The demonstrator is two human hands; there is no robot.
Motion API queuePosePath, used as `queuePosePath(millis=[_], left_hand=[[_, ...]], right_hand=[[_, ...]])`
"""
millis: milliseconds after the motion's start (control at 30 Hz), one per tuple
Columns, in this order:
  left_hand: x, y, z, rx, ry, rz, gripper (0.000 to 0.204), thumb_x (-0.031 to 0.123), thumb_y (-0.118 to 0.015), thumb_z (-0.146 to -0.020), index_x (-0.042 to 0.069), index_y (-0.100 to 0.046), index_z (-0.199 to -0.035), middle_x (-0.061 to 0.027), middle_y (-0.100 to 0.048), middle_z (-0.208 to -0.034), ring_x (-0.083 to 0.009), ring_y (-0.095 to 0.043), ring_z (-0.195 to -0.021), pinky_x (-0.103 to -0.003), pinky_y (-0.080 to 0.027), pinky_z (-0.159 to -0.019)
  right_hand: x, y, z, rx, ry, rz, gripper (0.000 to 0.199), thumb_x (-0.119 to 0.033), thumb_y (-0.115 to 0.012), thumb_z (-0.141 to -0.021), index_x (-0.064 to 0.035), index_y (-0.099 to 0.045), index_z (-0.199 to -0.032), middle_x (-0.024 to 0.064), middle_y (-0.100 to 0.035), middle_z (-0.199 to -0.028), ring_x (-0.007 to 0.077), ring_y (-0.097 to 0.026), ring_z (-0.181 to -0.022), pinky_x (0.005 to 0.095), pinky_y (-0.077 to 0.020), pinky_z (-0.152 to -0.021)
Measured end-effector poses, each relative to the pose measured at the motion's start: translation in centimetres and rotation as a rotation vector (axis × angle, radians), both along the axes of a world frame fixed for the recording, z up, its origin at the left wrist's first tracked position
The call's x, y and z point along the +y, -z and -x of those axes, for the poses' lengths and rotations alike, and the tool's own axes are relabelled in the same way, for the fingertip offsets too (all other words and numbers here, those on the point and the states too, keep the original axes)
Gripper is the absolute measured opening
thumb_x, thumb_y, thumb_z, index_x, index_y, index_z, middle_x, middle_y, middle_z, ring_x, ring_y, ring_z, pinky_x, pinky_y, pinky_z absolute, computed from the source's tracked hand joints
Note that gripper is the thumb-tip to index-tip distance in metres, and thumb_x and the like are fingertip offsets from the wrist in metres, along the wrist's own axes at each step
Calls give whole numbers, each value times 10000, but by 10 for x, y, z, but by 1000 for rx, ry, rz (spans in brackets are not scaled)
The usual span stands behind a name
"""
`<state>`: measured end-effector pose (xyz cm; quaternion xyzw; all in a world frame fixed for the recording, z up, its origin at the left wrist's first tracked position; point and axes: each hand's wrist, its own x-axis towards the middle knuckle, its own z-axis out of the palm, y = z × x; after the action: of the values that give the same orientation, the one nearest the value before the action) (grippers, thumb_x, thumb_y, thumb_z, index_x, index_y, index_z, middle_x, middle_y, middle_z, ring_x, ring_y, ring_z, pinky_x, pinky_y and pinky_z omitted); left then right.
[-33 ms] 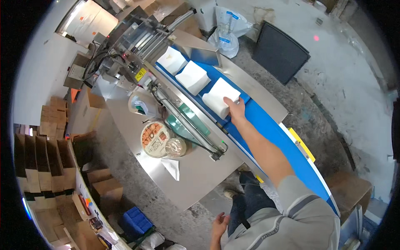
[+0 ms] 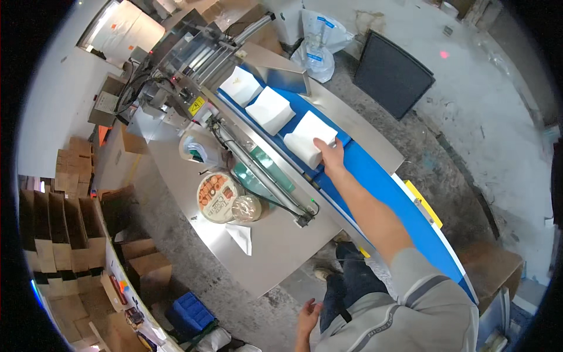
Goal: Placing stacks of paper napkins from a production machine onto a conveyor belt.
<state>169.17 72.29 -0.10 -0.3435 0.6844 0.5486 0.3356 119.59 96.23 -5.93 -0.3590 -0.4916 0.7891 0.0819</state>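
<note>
My right hand [image 2: 332, 155] grips the near end of a white block [image 2: 309, 135] of what looks like stacked folded paper, resting on the blue conveyor belt [image 2: 375, 176]. The thumb lies on the block; some fingers are hidden at its side. Farther along the belt are two more white blocks, a middle one [image 2: 271, 111] and a far one [image 2: 241, 86] close to the machine [image 2: 190, 64]. My left hand [image 2: 308, 315] hangs low beside my leg, fingers loosely apart, holding nothing.
A metal table [image 2: 264, 258] left of the belt holds a printed round tub [image 2: 214, 198], a roll of clear tape [image 2: 246, 207] and a white paper scrap [image 2: 239, 239]. A metal guide plate [image 2: 287, 81] stands along the belt's far right. Cardboard boxes [image 2: 58, 234] fill the left.
</note>
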Motion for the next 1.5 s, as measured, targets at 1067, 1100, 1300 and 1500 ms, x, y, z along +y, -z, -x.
queuePosePath(millis=[1067,1100,1300,1500], left_hand=[[-10,6,30,2,-4,-18,536,271,-682,-927,-45,-516,-1326,-102,-688,-984,-146,-646,-851,-270,-503,-714],[-9,4,27,21,-64,-14,507,246,-703,-917,-63,-542,-1285,-92,-686,-922,-119,-627,-802,-241,-486,-665],[0,10,32,15,19,-52,564,322,-667,-940,-13,-499,-1362,-115,-683,-1054,-186,-670,-921,-305,-525,-765],[-1,22,27,45,24,-34,556,310,-679,-930,-11,-509,-1351,-127,-684,-1073,-190,-674,-939,-308,-529,-774]], right_hand=[[75,-53,24,-57,-493,-570,812,-592,-602,-878,117,-550,-1271,277,-588,-1287,362,-583,-1190,387,-452,-1008],[79,-63,34,-4,-589,-587,818,-614,-557,-896,112,-555,-1273,275,-584,-1297,365,-584,-1189,383,-451,-1008],[59,-42,70,-42,-1018,-736,1052,-736,-383,-910,160,-259,-1447,329,-316,-1502,403,-312,-1421,383,-271,-1162],[34,-62,61,-15,-839,-1197,868,-608,-467,-944,95,-348,-1438,297,-403,-1454,412,-375,-1371,457,-295,-1145]])
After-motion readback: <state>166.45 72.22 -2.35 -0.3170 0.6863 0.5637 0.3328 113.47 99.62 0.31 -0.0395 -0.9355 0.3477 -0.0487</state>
